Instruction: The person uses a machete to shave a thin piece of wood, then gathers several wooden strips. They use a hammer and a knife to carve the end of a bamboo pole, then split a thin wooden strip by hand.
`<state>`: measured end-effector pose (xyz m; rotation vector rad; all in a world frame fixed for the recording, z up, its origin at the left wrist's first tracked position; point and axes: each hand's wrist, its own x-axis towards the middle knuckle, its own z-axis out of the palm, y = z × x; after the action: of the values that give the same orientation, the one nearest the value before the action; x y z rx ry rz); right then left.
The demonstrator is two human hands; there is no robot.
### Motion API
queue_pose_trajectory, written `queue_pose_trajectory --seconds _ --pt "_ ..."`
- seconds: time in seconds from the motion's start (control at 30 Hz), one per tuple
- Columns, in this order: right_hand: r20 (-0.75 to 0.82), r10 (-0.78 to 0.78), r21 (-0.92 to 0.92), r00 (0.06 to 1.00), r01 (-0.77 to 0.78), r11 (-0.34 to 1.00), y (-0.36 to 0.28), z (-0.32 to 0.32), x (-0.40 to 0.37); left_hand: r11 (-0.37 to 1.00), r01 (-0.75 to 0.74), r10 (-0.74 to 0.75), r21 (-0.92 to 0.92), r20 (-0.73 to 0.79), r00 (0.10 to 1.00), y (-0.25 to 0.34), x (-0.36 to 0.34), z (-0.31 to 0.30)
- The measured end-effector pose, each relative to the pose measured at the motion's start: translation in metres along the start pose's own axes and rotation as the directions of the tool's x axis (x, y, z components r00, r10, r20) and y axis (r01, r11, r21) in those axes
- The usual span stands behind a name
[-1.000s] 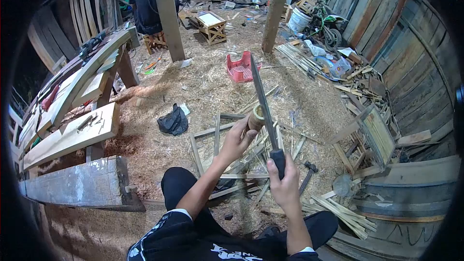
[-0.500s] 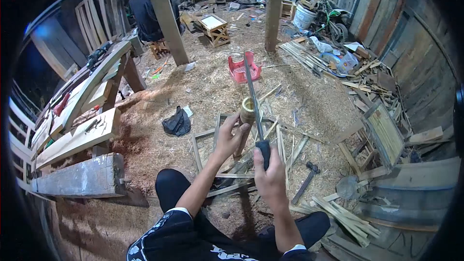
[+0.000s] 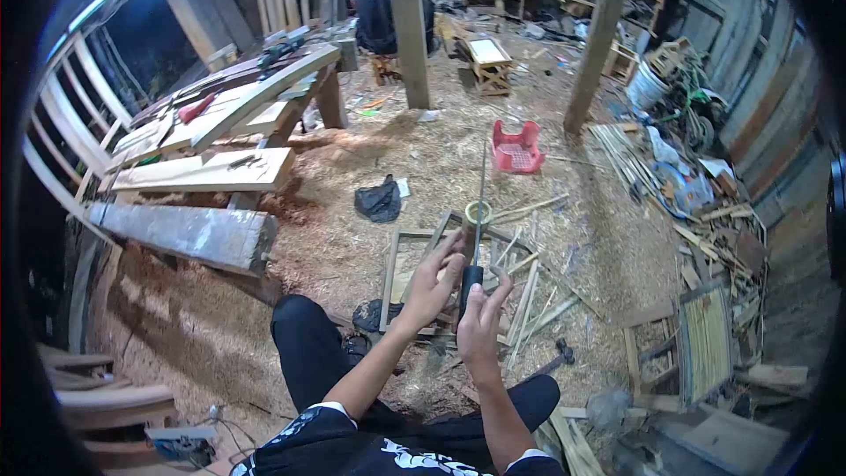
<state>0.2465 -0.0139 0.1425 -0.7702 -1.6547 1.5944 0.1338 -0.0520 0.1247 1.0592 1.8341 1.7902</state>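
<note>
bamboo tube (image 3: 470,227) standing upright over the floor (image 3: 335,238), right in front of the seated person's knees. left hand (image 3: 434,280) is on it, fingers (image 3: 451,253) wrapped around the lower part of the tube, open end facing up. knife (image 3: 471,278) is vertical too, thin blade rising past the tube's rim, black handle low down. right hand (image 3: 480,324) has that handle, grasped lightly with the fingertips, a couple of fingers (image 3: 499,288) lifted off it. the two hands sit just beside each other. under them, a wooden frame (image 3: 389,275) lies flat in the straw with loose slats scattered across it. hammer (image 3: 559,355) rests to the right, near the knee. black bag (image 3: 379,199) beyond the frame, red crate (image 3: 517,148) further out. off to the left, a counter (image 3: 207,172) stacked with planks.
</note>
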Motion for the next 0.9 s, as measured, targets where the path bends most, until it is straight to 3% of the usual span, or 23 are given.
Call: queue_pose_trajectory --seconds 0.03,0.1,0.17,0.23,0.3,0.37,0.43,0.5,0.57,0.6,0.63,0.7,0.73,0.77,0.8,0.83,0.87,0.9 --pt "-0.011 -0.050 0.064 0.999 0.050 0.997 0.002 0.003 0.000 0.996 0.055 -0.053 -0.071 0.027 0.998 0.002 -0.005 0.001" --pt "0.058 0.031 0.081 0.998 -0.036 0.996 0.009 0.000 0.002 0.987 0.085 -0.083 -0.140 0.020 0.996 -0.001 -0.011 0.000" --pt "0.058 -0.060 -0.073 0.997 0.065 0.995 0.027 0.002 0.005 0.987 0.122 -0.123 -0.101 -0.004 0.992 0.007 -0.023 0.001" --pt "0.062 -0.040 0.011 0.997 0.039 0.999 0.003 0.011 0.010 0.992 0.122 -0.123 -0.039 -0.026 0.992 0.006 -0.018 -0.006" --pt "0.115 0.027 0.200 0.993 -0.050 0.978 0.012 0.017 0.009 0.971 0.172 -0.174 -0.169 0.002 0.985 0.006 -0.019 -0.011" --pt "0.104 0.077 0.228 0.992 -0.099 0.969 0.013 0.024 0.012 0.957 0.186 -0.185 -0.223 0.027 0.982 0.013 -0.012 -0.014" --pt "0.127 0.010 0.021 0.992 -0.012 1.000 0.013 0.025 0.019 0.986 0.119 -0.124 -0.120 -0.037 0.992 0.009 -0.005 -0.017" --pt "0.124 -0.042 0.041 0.991 0.037 0.998 0.015 0.023 0.028 0.981 0.137 -0.140 -0.141 -0.015 0.990 -0.001 0.003 -0.022" --pt "0.176 0.027 -0.290 0.984 0.026 0.957 0.010 0.006 0.042 0.999 0.043 -0.041 0.021 -0.067 0.997 -0.009 0.005 -0.025" --pt "0.078 -0.015 -0.294 0.997 0.038 0.955 0.017 0.004 0.056 0.988 0.154 -0.154 0.030 -0.014 0.988 -0.002 0.005 -0.031" --pt "0.075 -0.017 -0.299 0.997 0.039 0.954 0.017 0.004 0.070 0.988 0.153 -0.153 0.025 -0.011 0.988 0.005 0.003 -0.034" --pt "0.049 -0.334 -0.461 0.941 0.318 0.828 0.015 0.011 0.101 0.938 0.310 -0.313 -0.156 0.003 0.950 0.013 0.002 -0.041" --pt "0.047 -0.332 -0.461 0.942 0.315 0.829 0.021 0.018 0.115 0.936 0.317 -0.316 -0.151 0.029 0.948 0.013 0.003 -0.045" --pt "0.066 -0.452 -0.511 0.890 0.419 0.751 0.030 0.026 0.131 0.937 0.315 -0.315 -0.150 0.030 0.949 0.008 0.003 -0.047" --pt "0.094 -0.566 -0.554 0.819 0.516 0.654 0.030 0.032 0.139 0.994 0.110 -0.110 0.000 -0.004 0.994 0.007 0.004 -0.048" --pt "0.100 -0.572 -0.552 0.814 0.523 0.649 0.030 0.033 0.140 0.983 -0.100 0.103 0.154 -0.011 0.995 0.007 0.005 -0.049" --pt "0.143 -0.356 -0.290 0.923 0.383 0.877 0.029 0.032 0.141 0.983 0.025 -0.024 0.180 -0.005 1.000 0.009 0.002 -0.052" --pt "0.252 -0.134 -0.024 0.959 0.144 0.989 0.028 0.033 0.140 0.984 0.022 -0.021 0.178 -0.011 1.000 0.010 0.001 -0.056"
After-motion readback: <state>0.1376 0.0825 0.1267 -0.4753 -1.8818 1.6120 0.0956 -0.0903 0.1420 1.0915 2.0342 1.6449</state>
